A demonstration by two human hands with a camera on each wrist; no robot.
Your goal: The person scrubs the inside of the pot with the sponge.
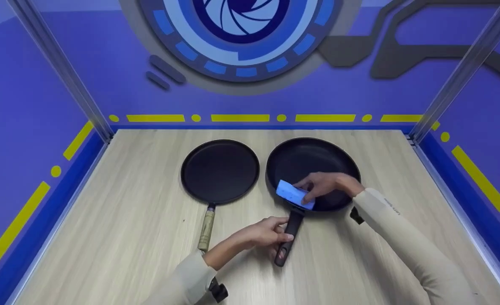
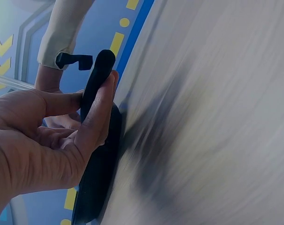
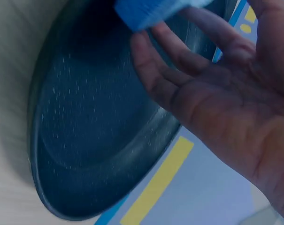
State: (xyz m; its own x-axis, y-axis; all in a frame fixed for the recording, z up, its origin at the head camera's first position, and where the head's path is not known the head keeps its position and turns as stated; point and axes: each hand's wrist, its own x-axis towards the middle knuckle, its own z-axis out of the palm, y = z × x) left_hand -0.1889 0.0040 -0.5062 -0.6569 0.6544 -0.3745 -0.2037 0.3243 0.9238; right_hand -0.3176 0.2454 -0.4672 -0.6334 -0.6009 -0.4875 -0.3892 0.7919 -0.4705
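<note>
A deep black frying pan (image 1: 318, 156) stands on the right of the table, its handle (image 1: 290, 237) pointing toward me. My left hand (image 1: 267, 233) grips that handle, thumb on one side and fingers on the other, as the left wrist view also shows. Over the near-left part of the pan, my right hand (image 1: 322, 186) pinches a blue sponge (image 1: 294, 195) between thumb and fingers. In the right wrist view the sponge (image 3: 151, 11) is cut off at the top, and pale specks dot the pan's inner surface (image 3: 95, 112).
A flat black crepe pan (image 1: 220, 171) with a bamboo-like handle (image 1: 206, 228) lies to the left of the frying pan. Both rest on a light wooden table (image 1: 118, 228). Blue-purple panels with yellow marks (image 1: 239, 117) enclose the back and sides.
</note>
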